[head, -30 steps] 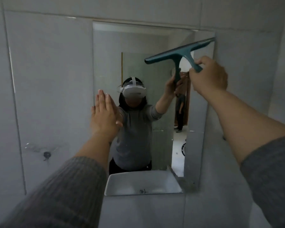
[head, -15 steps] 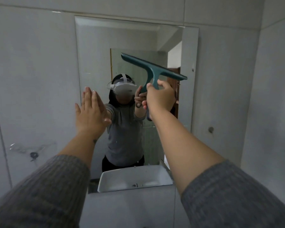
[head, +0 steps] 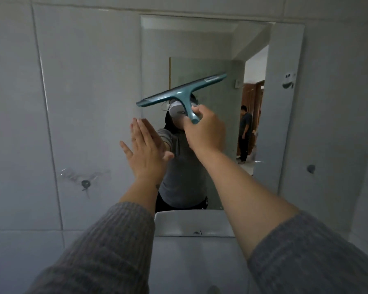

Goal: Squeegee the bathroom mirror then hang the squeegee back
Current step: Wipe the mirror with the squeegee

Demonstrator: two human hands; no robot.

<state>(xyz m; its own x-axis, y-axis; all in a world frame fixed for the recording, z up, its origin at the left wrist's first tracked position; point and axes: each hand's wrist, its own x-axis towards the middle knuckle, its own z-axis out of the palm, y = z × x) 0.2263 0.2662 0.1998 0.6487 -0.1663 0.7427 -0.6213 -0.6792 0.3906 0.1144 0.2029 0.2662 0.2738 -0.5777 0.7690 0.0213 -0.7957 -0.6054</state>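
The right hand [head: 204, 132] is closed around the handle of the teal plastic T-shaped squeegee [head: 182, 92], blade tilted across the upper middle of the frameless rectangular wall mirror [head: 285, 124], likely mid-stroke. The left hand [head: 146, 151] is flat, fingers extended, empty, apparently bracing at the mirror's left edge.

Head view, close, facing mirror [head: 200, 49]

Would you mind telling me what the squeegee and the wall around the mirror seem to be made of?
Squeegee: probably moulded plastic, teal with a slight sheen, held by the right hand. Wall: likely glazed ceramic tile, pale grey with visible joint lines and soft reflections.
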